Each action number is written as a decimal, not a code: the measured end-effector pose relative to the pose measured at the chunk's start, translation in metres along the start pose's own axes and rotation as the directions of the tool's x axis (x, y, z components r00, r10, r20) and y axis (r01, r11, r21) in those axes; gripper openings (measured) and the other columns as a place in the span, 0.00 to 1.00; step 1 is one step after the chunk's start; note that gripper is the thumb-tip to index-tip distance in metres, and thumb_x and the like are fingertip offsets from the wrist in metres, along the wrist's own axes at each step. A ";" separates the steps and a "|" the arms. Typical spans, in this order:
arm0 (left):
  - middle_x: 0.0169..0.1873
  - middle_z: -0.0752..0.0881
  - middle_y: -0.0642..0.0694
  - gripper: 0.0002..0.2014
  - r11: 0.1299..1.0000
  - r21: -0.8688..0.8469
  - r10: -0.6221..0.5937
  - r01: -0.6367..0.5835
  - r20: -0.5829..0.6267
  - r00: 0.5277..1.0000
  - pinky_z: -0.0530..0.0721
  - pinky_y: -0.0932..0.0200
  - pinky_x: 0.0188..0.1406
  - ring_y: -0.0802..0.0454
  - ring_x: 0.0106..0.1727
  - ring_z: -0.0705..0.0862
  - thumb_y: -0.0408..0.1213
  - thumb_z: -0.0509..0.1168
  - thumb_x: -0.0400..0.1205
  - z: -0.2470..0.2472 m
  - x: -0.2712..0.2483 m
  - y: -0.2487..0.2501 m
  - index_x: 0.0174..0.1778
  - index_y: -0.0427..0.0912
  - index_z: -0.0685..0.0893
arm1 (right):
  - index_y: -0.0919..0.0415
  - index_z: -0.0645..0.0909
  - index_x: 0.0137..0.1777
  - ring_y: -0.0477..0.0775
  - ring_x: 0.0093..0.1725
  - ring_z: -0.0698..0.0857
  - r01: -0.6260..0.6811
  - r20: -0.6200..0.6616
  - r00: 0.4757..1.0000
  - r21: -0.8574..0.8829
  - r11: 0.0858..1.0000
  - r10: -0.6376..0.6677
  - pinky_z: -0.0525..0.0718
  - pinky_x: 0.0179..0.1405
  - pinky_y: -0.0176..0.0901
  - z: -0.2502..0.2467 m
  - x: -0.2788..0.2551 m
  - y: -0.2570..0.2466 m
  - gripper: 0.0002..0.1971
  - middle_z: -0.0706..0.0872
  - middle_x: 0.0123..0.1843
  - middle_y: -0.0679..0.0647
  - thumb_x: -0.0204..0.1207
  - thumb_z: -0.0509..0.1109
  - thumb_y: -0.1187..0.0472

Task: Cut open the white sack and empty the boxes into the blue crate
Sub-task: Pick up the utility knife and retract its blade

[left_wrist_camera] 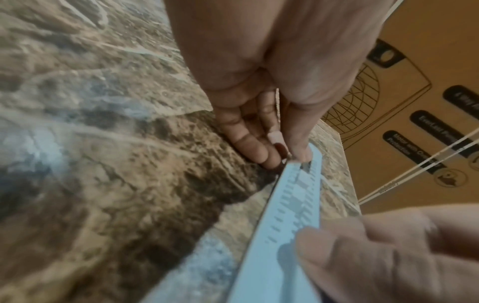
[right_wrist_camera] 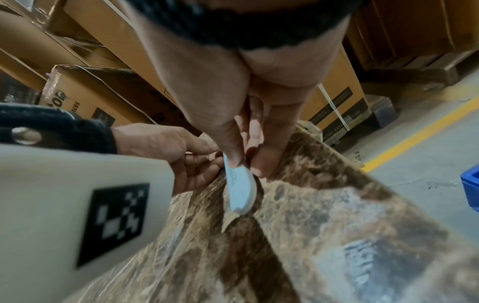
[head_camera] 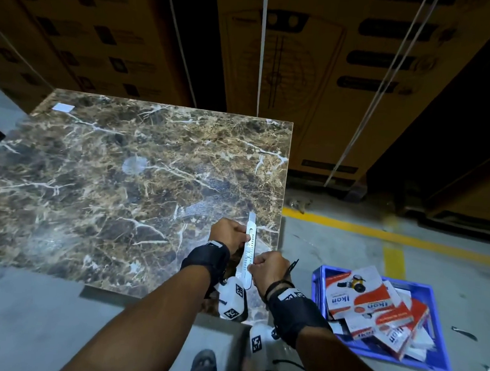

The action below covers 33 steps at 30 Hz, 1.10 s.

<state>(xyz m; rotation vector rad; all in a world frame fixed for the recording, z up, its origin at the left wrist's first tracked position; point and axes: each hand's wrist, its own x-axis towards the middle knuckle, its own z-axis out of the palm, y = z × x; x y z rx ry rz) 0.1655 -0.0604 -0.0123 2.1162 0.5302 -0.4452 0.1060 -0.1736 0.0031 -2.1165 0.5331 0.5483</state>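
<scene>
Boxes: piled in blue crate on floor, right of marble table | left hand: pinches white utility knife mid-body over table | right hand: pinches knife's rear end

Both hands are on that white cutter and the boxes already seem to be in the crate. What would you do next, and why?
Probably slide the blade back in and set the cutter down on the marble table. The left hand and right hand both pinch it, its blade tip sticks out, and the boxes already lie in the blue crate. No sack is in view.
</scene>
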 end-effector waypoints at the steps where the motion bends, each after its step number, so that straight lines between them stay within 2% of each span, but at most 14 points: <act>1: 0.41 0.92 0.36 0.08 1.000 -0.008 0.003 -0.003 0.006 1.000 0.87 0.55 0.41 0.47 0.34 0.86 0.32 0.78 0.72 0.000 0.000 -0.002 0.44 0.34 0.91 | 0.63 0.82 0.37 0.56 0.43 0.85 0.001 -0.006 1.000 -0.008 1.000 -0.001 0.81 0.43 0.39 0.001 0.001 0.001 0.05 0.84 0.38 0.58 0.71 0.75 0.68; 3: 0.40 0.92 0.37 0.07 1.000 0.001 0.031 -0.031 0.010 0.999 0.87 0.56 0.39 0.48 0.32 0.86 0.31 0.78 0.72 0.000 -0.001 -0.006 0.43 0.33 0.91 | 0.65 0.84 0.40 0.55 0.43 0.84 0.001 -0.018 1.000 -0.034 0.999 -0.002 0.80 0.42 0.37 0.000 0.000 0.001 0.02 0.84 0.39 0.57 0.71 0.75 0.67; 6: 0.46 0.92 0.38 0.08 0.997 0.012 0.081 -0.082 0.028 0.996 0.87 0.55 0.47 0.44 0.44 0.89 0.31 0.76 0.73 -0.002 -0.004 -0.010 0.47 0.34 0.92 | 0.68 0.85 0.47 0.52 0.42 0.81 0.002 -0.030 1.000 -0.045 0.999 -0.004 0.76 0.41 0.34 0.001 -0.002 0.001 0.06 0.82 0.40 0.56 0.72 0.74 0.67; 10: 0.52 0.92 0.43 0.11 0.979 0.068 0.187 -0.192 0.068 0.980 0.84 0.59 0.52 0.49 0.51 0.89 0.30 0.74 0.76 -0.004 -0.015 -0.016 0.53 0.40 0.91 | 0.58 0.79 0.34 0.54 0.38 0.81 0.068 -0.032 0.997 -0.138 0.988 -0.073 0.81 0.41 0.39 0.001 -0.006 0.003 0.08 0.81 0.35 0.55 0.70 0.75 0.63; 11: 0.53 0.92 0.44 0.11 0.973 0.083 0.208 -0.213 0.070 0.976 0.84 0.60 0.52 0.51 0.50 0.88 0.30 0.72 0.76 -0.005 -0.017 -0.019 0.54 0.41 0.91 | 0.57 0.80 0.35 0.55 0.40 0.83 0.094 -0.016 0.995 -0.167 0.982 -0.098 0.84 0.43 0.41 0.000 -0.007 0.005 0.06 0.82 0.36 0.55 0.69 0.75 0.63; 12: 0.54 0.91 0.45 0.12 0.967 0.112 0.223 -0.230 0.074 0.972 0.82 0.62 0.51 0.52 0.49 0.88 0.30 0.71 0.77 -0.007 -0.020 -0.022 0.56 0.42 0.91 | 0.57 0.83 0.40 0.54 0.45 0.86 0.143 0.002 0.989 -0.187 0.972 -0.146 0.85 0.46 0.43 -0.002 -0.010 0.007 0.03 0.86 0.40 0.54 0.70 0.75 0.63; 14: 0.56 0.91 0.45 0.15 0.946 0.181 0.256 -0.271 0.102 0.961 0.80 0.64 0.51 0.52 0.50 0.87 0.29 0.69 0.78 -0.010 -0.023 -0.029 0.59 0.43 0.89 | 0.58 0.86 0.56 0.53 0.53 0.87 0.209 0.039 0.978 -0.225 0.952 -0.205 0.85 0.54 0.42 -0.002 -0.011 0.016 0.14 0.89 0.52 0.54 0.69 0.75 0.63; 17: 0.55 0.91 0.44 0.19 0.905 0.262 0.302 -0.335 0.156 0.940 0.79 0.64 0.49 0.52 0.49 0.86 0.25 0.64 0.78 -0.012 -0.024 -0.040 0.61 0.45 0.88 | 0.58 0.82 0.65 0.53 0.59 0.85 0.220 0.054 0.975 -0.274 0.936 -0.214 0.83 0.59 0.40 0.002 -0.014 0.026 0.23 0.86 0.62 0.53 0.69 0.77 0.60; 19: 0.47 0.90 0.45 0.22 0.869 0.321 0.334 -0.377 0.181 0.925 0.78 0.63 0.47 0.50 0.46 0.82 0.23 0.62 0.77 -0.011 -0.022 -0.046 0.62 0.47 0.88 | 0.57 0.82 0.66 0.52 0.59 0.84 0.233 0.055 0.972 -0.282 0.931 -0.227 0.83 0.57 0.39 0.005 -0.013 0.029 0.24 0.86 0.62 0.53 0.69 0.77 0.57; 23: 0.35 0.72 0.59 0.25 0.810 0.404 0.378 -0.425 0.196 0.905 0.78 0.58 0.51 0.45 0.50 0.76 0.22 0.60 0.76 -0.011 -0.022 -0.053 0.62 0.52 0.88 | 0.57 0.81 0.67 0.53 0.61 0.82 0.255 0.047 0.967 -0.276 0.927 -0.251 0.78 0.58 0.36 0.007 -0.010 0.034 0.24 0.83 0.63 0.53 0.70 0.76 0.56; 26: 0.36 0.73 0.57 0.23 0.813 0.384 0.394 -0.437 0.189 0.899 0.78 0.57 0.50 0.46 0.50 0.77 0.23 0.60 0.78 -0.011 -0.027 -0.053 0.61 0.51 0.88 | 0.58 0.82 0.65 0.53 0.59 0.82 0.276 0.054 0.961 -0.271 0.922 -0.272 0.78 0.58 0.37 0.004 -0.009 0.038 0.24 0.83 0.61 0.54 0.70 0.75 0.53; 28: 0.41 0.78 0.51 0.18 0.857 0.297 0.405 -0.420 0.113 0.907 0.79 0.60 0.51 0.52 0.47 0.78 0.23 0.62 0.80 -0.017 -0.035 -0.047 0.59 0.44 0.89 | 0.57 0.83 0.62 0.51 0.53 0.81 0.309 0.062 0.951 -0.241 0.920 -0.303 0.78 0.54 0.35 0.000 -0.013 0.037 0.22 0.83 0.56 0.53 0.70 0.74 0.50; 31: 0.44 0.79 0.48 0.13 0.894 0.198 0.402 -0.402 0.041 0.915 0.79 0.77 0.49 0.61 0.41 0.78 0.23 0.64 0.81 -0.035 -0.059 -0.046 0.57 0.36 0.88 | 0.54 0.85 0.55 0.46 0.44 0.78 0.332 0.067 0.943 -0.212 0.919 -0.325 0.75 0.45 0.31 -0.007 -0.019 0.042 0.16 0.81 0.47 0.48 0.70 0.72 0.47; 33: 0.47 0.81 0.47 0.12 0.904 0.180 0.399 -0.389 -0.022 0.917 0.76 0.79 0.45 0.60 0.42 0.79 0.26 0.66 0.81 -0.049 -0.083 -0.047 0.58 0.39 0.88 | 0.51 0.84 0.48 0.44 0.41 0.77 0.351 0.044 0.936 -0.201 0.915 -0.349 0.73 0.39 0.30 -0.014 -0.026 0.045 0.10 0.80 0.42 0.46 0.72 0.70 0.48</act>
